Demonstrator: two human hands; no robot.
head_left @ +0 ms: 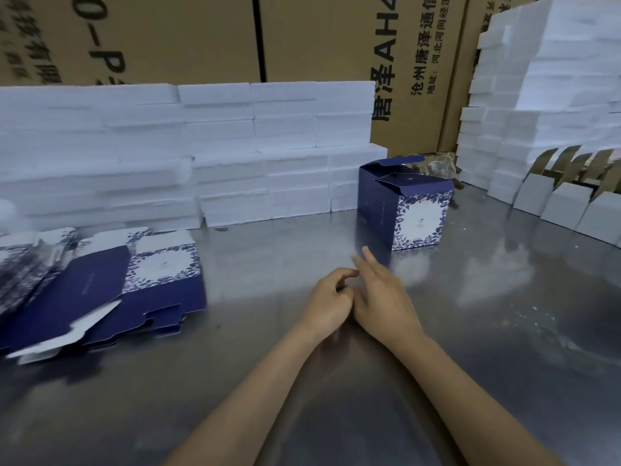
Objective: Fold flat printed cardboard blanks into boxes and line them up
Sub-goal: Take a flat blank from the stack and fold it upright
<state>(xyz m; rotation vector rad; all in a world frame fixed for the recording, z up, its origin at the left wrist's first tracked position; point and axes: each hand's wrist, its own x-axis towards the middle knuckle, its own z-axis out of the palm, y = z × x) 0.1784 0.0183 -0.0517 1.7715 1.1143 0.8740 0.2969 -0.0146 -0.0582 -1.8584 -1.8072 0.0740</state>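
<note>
Left hand (pixel 327 299) loosely curled, right hand (pixel 379 294) spread flat, both empty on tabletop (pixel 470 331). Folded box (pixel 405 203) parked just beyond right hand; flat blanks (pixel 111 290) stacked left, within reach.

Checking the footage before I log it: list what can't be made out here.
Head view only:
- Flat blanks: the pile runs off the left edge and is motion-blurred, so no count.
- Folded box: panel print too small to read.
- Row of white boxes: cut by the right edge.
</note>
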